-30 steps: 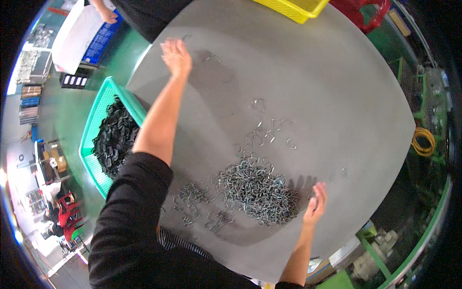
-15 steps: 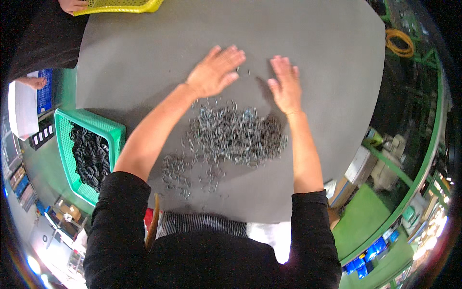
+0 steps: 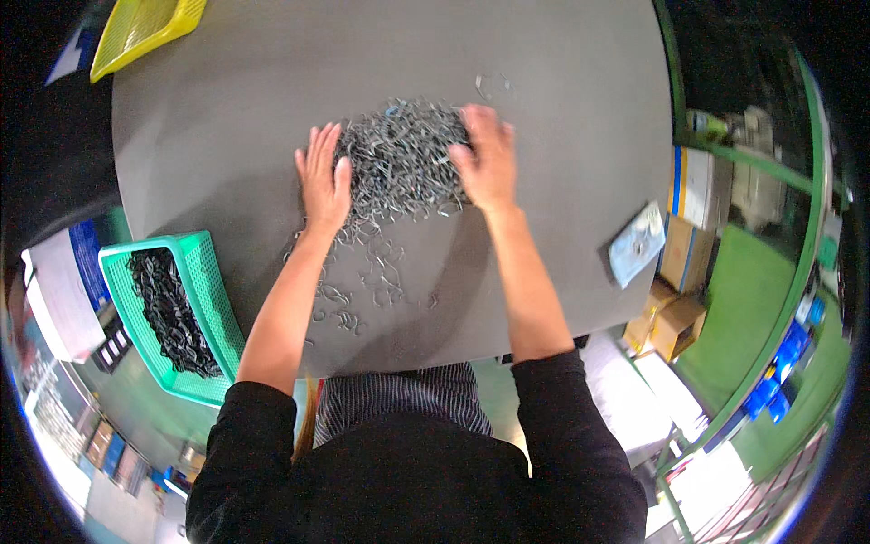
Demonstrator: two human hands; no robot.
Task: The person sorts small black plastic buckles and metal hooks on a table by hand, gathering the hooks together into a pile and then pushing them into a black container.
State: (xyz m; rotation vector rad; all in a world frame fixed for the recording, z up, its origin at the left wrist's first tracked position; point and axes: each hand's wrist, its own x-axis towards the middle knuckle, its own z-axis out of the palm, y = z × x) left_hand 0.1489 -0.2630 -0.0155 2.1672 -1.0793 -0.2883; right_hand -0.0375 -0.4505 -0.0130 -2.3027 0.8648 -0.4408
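Observation:
A heap of small dark grey curved pieces [image 3: 403, 159], like little hooks or clips, lies on the grey tabletop [image 3: 562, 227]. My left hand [image 3: 324, 186] rests against the heap's left side, fingers extended. At its right side, my right hand [image 3: 489, 159] is slightly blurred, with the thumb apart from the fingers and touching the pieces. Neither hand grips anything. Loose pieces [image 3: 385, 272] trail from the heap toward me, and a few stray pieces [image 3: 494, 86] lie beyond my right hand.
To my left stands a green plastic basket [image 3: 222, 299] holding black pieces [image 3: 172, 313]. A yellow basket [image 3: 136, 45] sits at the far left table edge. Near the right edge lies a pale blue-white packet [image 3: 637, 245], with cardboard boxes [image 3: 666, 322] beyond it.
My hands have come back from beyond the heap to its two sides. The heap appears farther up the picture as the view shifted. The other person's hands have left view.

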